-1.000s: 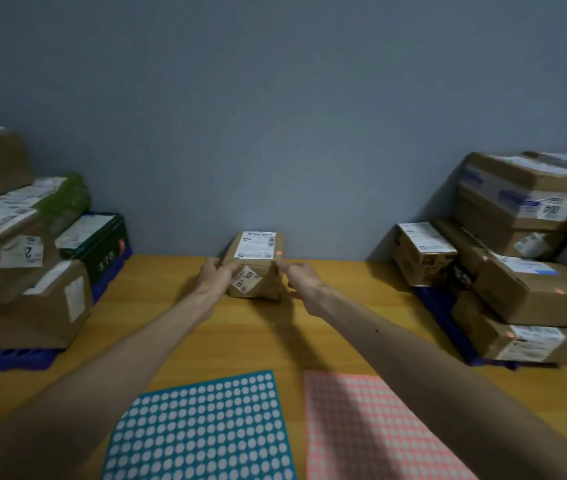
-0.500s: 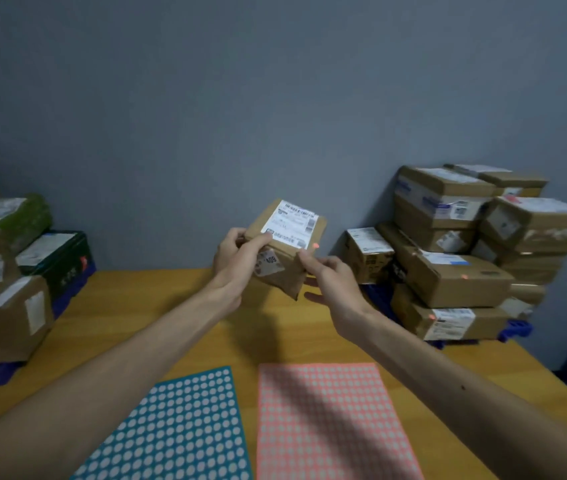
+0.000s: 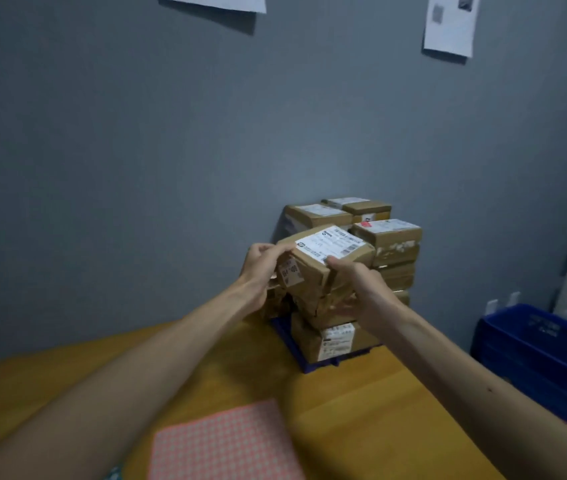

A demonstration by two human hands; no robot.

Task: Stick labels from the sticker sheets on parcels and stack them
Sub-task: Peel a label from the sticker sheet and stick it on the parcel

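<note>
Parcel (image 3: 323, 265) is up off the bench (image 3: 361, 410), held right in front of the stack (image 3: 391, 244) by the wall (image 3: 171, 168), tilted a bit with its white label (image 3: 330, 242) facing up. Grey wall fills most of the view, with two papers (image 3: 448, 26) stuck up high. Wooden bench below that, and a blue crate (image 3: 534, 358) past its right edge. The stack of brown boxes sits on a blue tray (image 3: 296, 348) at the back of the bench. Pink sheet (image 3: 223, 445) lies flat near the front. Left grip (image 3: 261, 268) is curled round the parcel's left corner, fingers over the top. Right grip (image 3: 361, 292) is wrapped on the near right corner, thumb on the label's edge. Small sticker (image 3: 290, 273) on the parcel's front side, too blurry to read.
</note>
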